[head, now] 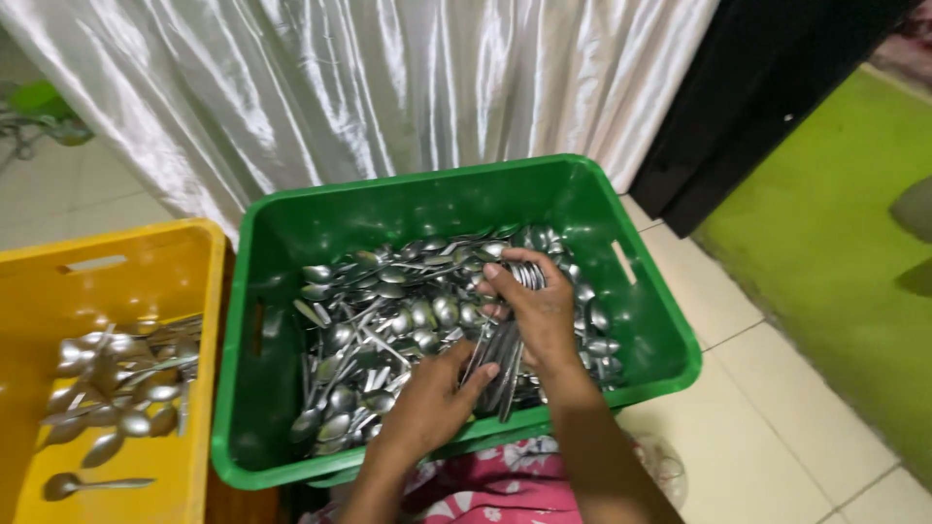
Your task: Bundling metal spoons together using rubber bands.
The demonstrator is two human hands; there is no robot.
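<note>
A green plastic crate (282, 233) holds a heap of several metal spoons (388, 311). Over its near right part, my right hand (534, 311) is closed around a bundle of spoons (503, 364), bowls up by the fingers and handles pointing down toward me. My left hand (435, 398) sits just below and to the left, its thumb and fingers gripping the lower handles of that same bundle. Both forearms come in over the crate's near rim.
A yellow crate (116, 281) at the left holds several more spoons (112, 388). A shiny white curtain (369, 87) hangs behind both crates. A green mat (835, 243) lies on the tiled floor (767, 427) at the right. Pink patterned cloth (505, 490) covers my lap.
</note>
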